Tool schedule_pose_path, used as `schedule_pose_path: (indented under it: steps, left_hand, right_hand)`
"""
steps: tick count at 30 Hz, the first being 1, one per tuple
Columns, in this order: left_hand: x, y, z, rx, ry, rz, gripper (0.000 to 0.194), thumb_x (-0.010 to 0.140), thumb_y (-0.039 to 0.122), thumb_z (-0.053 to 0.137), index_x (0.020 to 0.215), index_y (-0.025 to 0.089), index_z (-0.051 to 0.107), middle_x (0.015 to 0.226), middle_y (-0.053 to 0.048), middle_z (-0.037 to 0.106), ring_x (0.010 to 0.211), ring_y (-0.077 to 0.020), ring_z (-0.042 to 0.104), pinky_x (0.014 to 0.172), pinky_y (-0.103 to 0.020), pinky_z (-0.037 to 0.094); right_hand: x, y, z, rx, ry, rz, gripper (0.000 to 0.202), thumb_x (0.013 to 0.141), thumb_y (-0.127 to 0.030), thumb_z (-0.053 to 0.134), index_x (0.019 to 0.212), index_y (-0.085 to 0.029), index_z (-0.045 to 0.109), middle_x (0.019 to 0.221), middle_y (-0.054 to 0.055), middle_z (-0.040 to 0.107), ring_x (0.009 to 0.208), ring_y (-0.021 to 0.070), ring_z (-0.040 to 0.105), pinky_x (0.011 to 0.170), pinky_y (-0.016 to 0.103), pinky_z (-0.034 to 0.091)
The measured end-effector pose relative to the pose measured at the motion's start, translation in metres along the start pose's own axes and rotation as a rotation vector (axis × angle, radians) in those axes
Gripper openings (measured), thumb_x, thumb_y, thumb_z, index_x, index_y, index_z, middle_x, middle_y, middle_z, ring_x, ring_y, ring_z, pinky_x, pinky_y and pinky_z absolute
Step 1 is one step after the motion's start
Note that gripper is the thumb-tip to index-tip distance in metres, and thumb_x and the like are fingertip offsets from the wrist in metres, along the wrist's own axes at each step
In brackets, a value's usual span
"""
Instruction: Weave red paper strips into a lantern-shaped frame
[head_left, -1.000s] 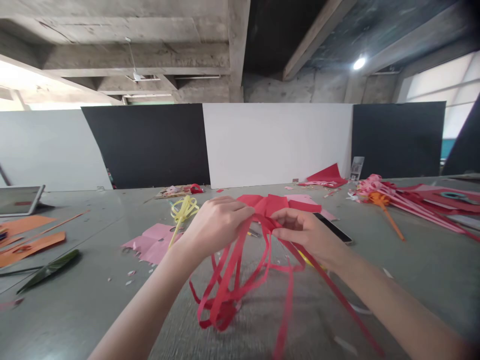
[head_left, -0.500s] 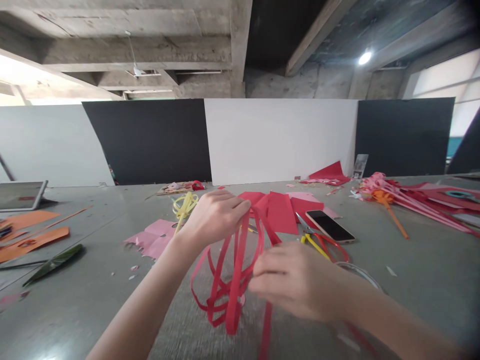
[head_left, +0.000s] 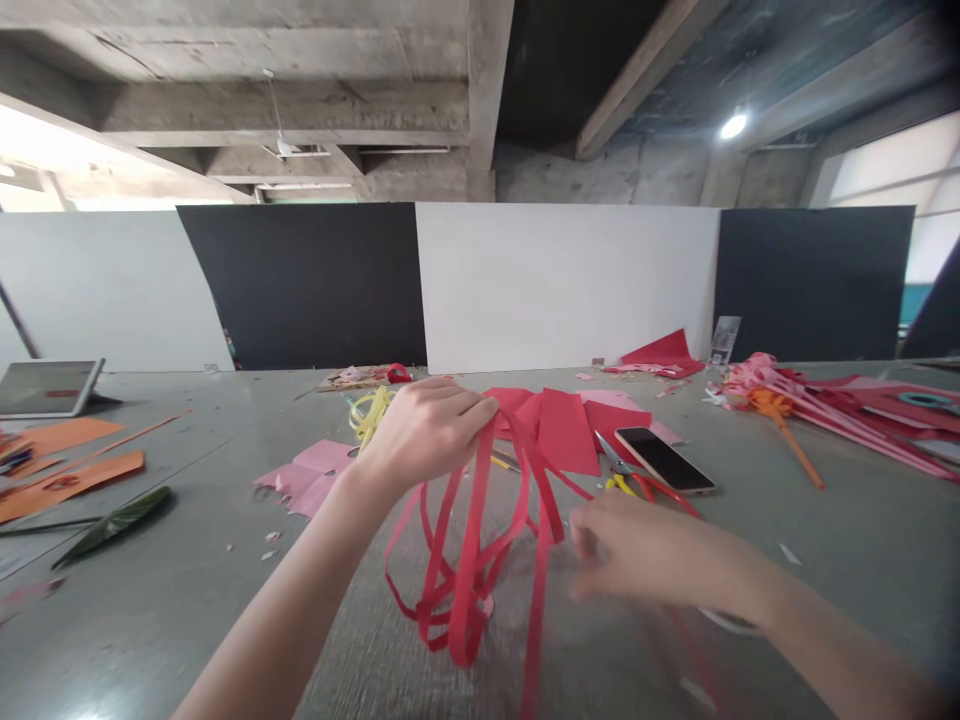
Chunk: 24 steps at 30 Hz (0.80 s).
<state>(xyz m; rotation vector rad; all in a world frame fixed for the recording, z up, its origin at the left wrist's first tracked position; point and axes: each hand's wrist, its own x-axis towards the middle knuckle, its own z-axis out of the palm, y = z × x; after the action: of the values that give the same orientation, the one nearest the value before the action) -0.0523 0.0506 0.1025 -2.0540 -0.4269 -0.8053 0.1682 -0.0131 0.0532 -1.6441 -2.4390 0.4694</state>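
Note:
Loops of narrow red paper strips [head_left: 469, 600] hang in a bunch above the grey table. My left hand [head_left: 431, 425] is closed around their gathered top ends, thumb and fingers pinched together. To the right of the loops is my right hand [head_left: 637, 545], blurred by motion, with its fingers bent. One thin red strip runs from the bunch to this hand's upper edge, and a faint strip shows below the wrist. Whether the fingers grip it cannot be made out. Behind the bunch lie red paper sheets [head_left: 566, 430]. Scissors [head_left: 619, 460] with red and yellow handles are partly hidden by my right hand.
A phone [head_left: 666, 460] lies beside the scissors. Pink paper [head_left: 315, 475] and a yellow paper-strip flower [head_left: 369, 415] are at left. Orange sheets [head_left: 90, 480], a green leaf-like piece [head_left: 116, 525] and a tablet [head_left: 51, 388] stand farther left. Pink streamers [head_left: 840, 420] lie at far right.
My right hand has moved right, away from the loops, and its fingers have spread somewhat. A thin red strip now stretches toward it. My left hand keeps its hold at the top.

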Motion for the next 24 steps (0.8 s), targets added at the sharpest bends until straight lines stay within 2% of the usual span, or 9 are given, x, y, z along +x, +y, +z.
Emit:
schedule_pose_path:
  steps: [3, 5, 7, 11, 15, 17, 21, 24]
  left_hand:
    - [0.0, 0.001, -0.001, 0.0, 0.009, 0.002, 0.02, 0.077, 0.009, 0.042, 0.07, 0.016, 0.059, 0.057, 0.001, 0.062, 0.065, -0.0128, 0.061, 0.059, -0.024, 0.048]
    - [0.001, 0.002, -0.002, 0.004, 0.011, 0.008, 0.02, 0.077, 0.009, 0.041, 0.071, 0.016, 0.059, 0.057, 0.001, 0.062, 0.065, -0.013, 0.061, 0.059, -0.025, 0.048]
    - [0.001, 0.002, -0.003, 0.008, 0.005, 0.015, 0.02, 0.077, 0.009, 0.041, 0.071, 0.015, 0.059, 0.057, 0.001, 0.062, 0.064, -0.013, 0.061, 0.059, -0.025, 0.048]
    - [0.002, 0.003, -0.004, 0.011, -0.002, 0.022, 0.018, 0.075, 0.008, 0.043, 0.071, 0.015, 0.059, 0.056, 0.001, 0.061, 0.063, -0.0129, 0.06, 0.06, -0.025, 0.049]
    - [0.002, 0.004, -0.003, -0.003, -0.007, 0.023, 0.016, 0.077, 0.012, 0.044, 0.069, 0.016, 0.058, 0.055, 0.001, 0.06, 0.063, -0.0127, 0.06, 0.06, -0.025, 0.048]
    - [0.002, 0.004, -0.003, -0.013, -0.001, 0.024, 0.016, 0.077, 0.012, 0.044, 0.069, 0.015, 0.058, 0.055, 0.0, 0.06, 0.064, -0.0129, 0.06, 0.06, -0.025, 0.048]
    - [0.002, 0.004, -0.004, -0.026, 0.006, 0.025, 0.014, 0.077, 0.013, 0.045, 0.069, 0.015, 0.057, 0.057, 0.0, 0.061, 0.064, -0.0128, 0.06, 0.061, -0.025, 0.048]
    - [0.001, 0.004, -0.003, -0.03, 0.018, 0.026, 0.016, 0.078, 0.013, 0.044, 0.07, 0.016, 0.057, 0.057, 0.0, 0.061, 0.062, -0.0123, 0.059, 0.06, -0.025, 0.047]
  right_hand:
    - [0.003, 0.0, -0.004, 0.166, -0.007, -0.035, 0.051, 0.056, -0.054, 0.063, 0.097, -0.025, 0.057, 0.078, 0.002, 0.056, 0.066, 0.0182, 0.054, 0.053, 0.026, 0.037]
    - [0.007, -0.001, -0.005, 0.284, -0.033, -0.032, 0.071, 0.056, -0.058, 0.062, 0.115, -0.024, 0.045, 0.073, 0.001, 0.057, 0.064, 0.0187, 0.054, 0.051, 0.026, 0.037]
    - [0.01, -0.001, -0.005, 0.408, -0.019, -0.009, 0.078, 0.06, -0.057, 0.06, 0.125, -0.023, 0.034, 0.071, 0.001, 0.058, 0.064, 0.0192, 0.055, 0.052, 0.027, 0.038]
    - [0.02, -0.001, -0.001, 0.721, 0.05, -0.014, 0.065, 0.072, -0.055, 0.049, 0.127, -0.025, 0.031, 0.083, 0.003, 0.058, 0.073, 0.0195, 0.055, 0.066, 0.033, 0.041]
    - [0.03, -0.005, 0.005, 1.074, 0.044, -0.177, 0.044, 0.081, -0.05, 0.038, 0.114, -0.023, 0.048, 0.104, 0.007, 0.055, 0.094, 0.0211, 0.051, 0.077, 0.034, 0.04]
    - [0.034, -0.006, 0.009, 1.183, 0.055, -0.219, 0.036, 0.082, -0.046, 0.039, 0.104, -0.023, 0.055, 0.105, 0.006, 0.056, 0.1, 0.021, 0.048, 0.081, 0.034, 0.039]
    - [0.038, -0.002, 0.014, 1.194, 0.126, -0.159, 0.021, 0.075, -0.036, 0.052, 0.089, -0.022, 0.058, 0.094, 0.002, 0.061, 0.093, 0.0197, 0.054, 0.083, 0.035, 0.038]
    - [0.037, -0.002, 0.015, 1.077, 0.306, -0.115, 0.016, 0.072, -0.034, 0.054, 0.083, -0.023, 0.055, 0.098, 0.001, 0.059, 0.095, 0.0204, 0.053, 0.082, 0.034, 0.039]
